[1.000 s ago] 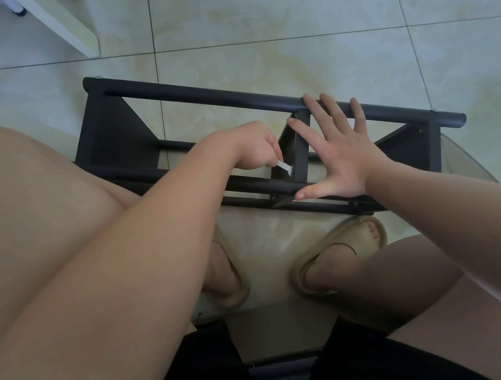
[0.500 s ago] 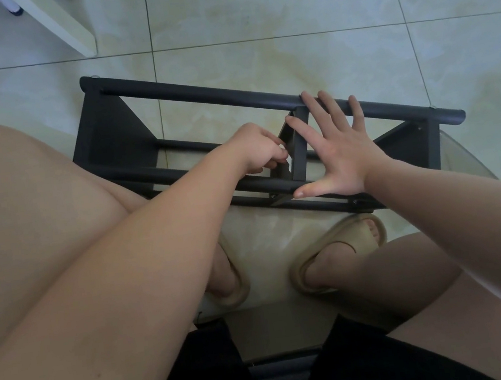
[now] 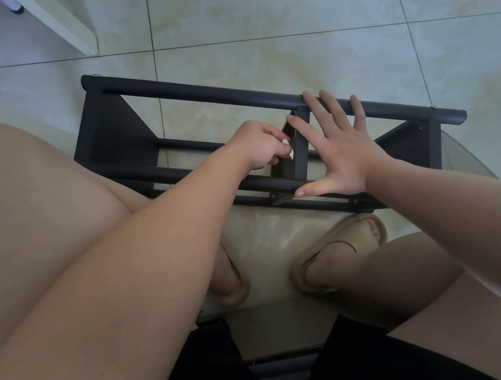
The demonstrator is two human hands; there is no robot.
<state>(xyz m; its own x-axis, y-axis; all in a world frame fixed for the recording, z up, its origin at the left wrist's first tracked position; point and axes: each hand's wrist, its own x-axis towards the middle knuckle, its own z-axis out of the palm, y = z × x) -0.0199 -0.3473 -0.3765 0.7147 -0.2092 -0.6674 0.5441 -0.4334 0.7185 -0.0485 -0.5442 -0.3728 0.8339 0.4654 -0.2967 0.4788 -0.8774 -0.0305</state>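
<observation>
The black rack (image 3: 112,135) lies on its side on the floor (image 3: 315,19), at 12 o'clock from the person's slippers (image 3: 341,251). Its short upright brace (image 3: 301,150) sits between the far rail (image 3: 197,99) and the near rail (image 3: 242,187), right of the middle.

The left hand (image 3: 257,145), at 9 o'clock of the brace, has its fingers curled and pinches a small pale piece (image 3: 285,143) against the brace's side. Whether this is a screw or a little key cannot be told. The right hand (image 3: 339,154), at 3 o'clock of the brace, is spread wide, with its fingertips on the far rail and its thumb on the near rail.

The step looks like fastening the brace. To do it well:

- Press the spread hand down evenly so both rails sit square to the brace and the holes line up.
- Start the pale piece straight, not tilted, and turn it lightly with the fingertips until it bites.
- If it binds, back it off and start again rather than forcing it, or the thread may cross.
- Pinch it close to the brace, because a dropped piece would roll away across the tiles.
</observation>
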